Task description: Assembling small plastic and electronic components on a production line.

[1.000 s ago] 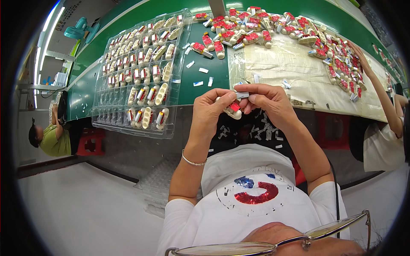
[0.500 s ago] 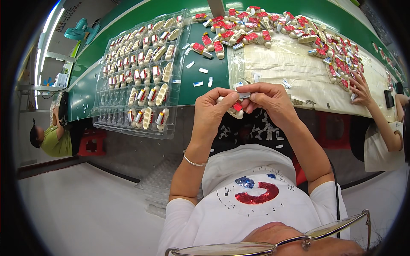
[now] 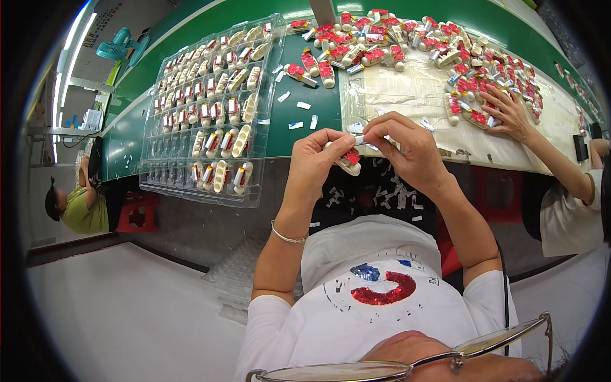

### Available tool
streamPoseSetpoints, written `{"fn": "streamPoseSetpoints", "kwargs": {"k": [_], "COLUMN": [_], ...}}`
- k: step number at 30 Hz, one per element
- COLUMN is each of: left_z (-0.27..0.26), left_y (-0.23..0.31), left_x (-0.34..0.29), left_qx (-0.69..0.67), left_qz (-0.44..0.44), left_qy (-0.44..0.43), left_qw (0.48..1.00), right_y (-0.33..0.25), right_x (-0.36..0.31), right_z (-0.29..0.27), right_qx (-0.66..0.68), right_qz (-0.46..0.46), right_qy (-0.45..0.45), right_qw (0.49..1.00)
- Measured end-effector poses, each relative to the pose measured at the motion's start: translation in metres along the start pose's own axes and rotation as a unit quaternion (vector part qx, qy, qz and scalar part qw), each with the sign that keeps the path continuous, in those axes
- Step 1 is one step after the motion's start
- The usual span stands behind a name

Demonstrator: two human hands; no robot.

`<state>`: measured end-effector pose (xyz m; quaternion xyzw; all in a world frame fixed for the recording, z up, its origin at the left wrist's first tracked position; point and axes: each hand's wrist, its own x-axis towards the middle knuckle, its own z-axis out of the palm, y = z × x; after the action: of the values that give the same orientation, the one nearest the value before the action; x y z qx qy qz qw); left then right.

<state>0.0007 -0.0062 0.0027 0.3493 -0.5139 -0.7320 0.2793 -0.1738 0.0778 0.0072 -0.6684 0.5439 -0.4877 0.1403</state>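
In front of my body, just off the table's near edge, my left hand (image 3: pixel 310 160) grips a cream, rounded oblong plastic piece (image 3: pixel 348 167) with a red label on it. Thumb and fingers close round the piece's upper end, partly hiding it. My right hand (image 3: pixel 412 153) is close beside it, thumb and forefinger pinched on a small whitish strip (image 3: pixel 361 141) at the piece's upper end. Whether that strip is still attached to the piece I cannot tell.
A clear compartment tray (image 3: pixel 167 173) at left holds many similar pieces. Red-labelled pieces (image 3: pixel 375 39) are heaped at the back and right. White paper scraps (image 3: pixel 303 105) dot the green table (image 3: pixel 323 121). A co-worker's hand (image 3: pixel 509 118) rests on the right heap.
My right hand has shifted slightly up, its fingers now more curled; the labelled piece shows more fully. The co-worker's hand has moved left, and labelled pieces there now lie further left.
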Motion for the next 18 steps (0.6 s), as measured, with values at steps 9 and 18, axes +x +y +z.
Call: {"fn": "streamPoseSetpoints", "kwargs": {"k": [9, 18], "left_z": [0.002, -0.003], "left_y": [-0.008, -0.009], "left_x": [0.001, -0.003], "left_qx": [0.007, -0.053], "left_qz": [0.005, -0.010], "left_qy": [-0.061, -0.057], "left_qw": [0.998, 0.997], "right_y": [0.007, 0.024], "right_x": [-0.006, -0.018], "right_z": [0.005, -0.018], "right_qx": [0.283, 0.111], "right_qz": [0.220, 0.133], "right_qy": [-0.011, -0.036], "right_qw": [0.934, 0.984]}}
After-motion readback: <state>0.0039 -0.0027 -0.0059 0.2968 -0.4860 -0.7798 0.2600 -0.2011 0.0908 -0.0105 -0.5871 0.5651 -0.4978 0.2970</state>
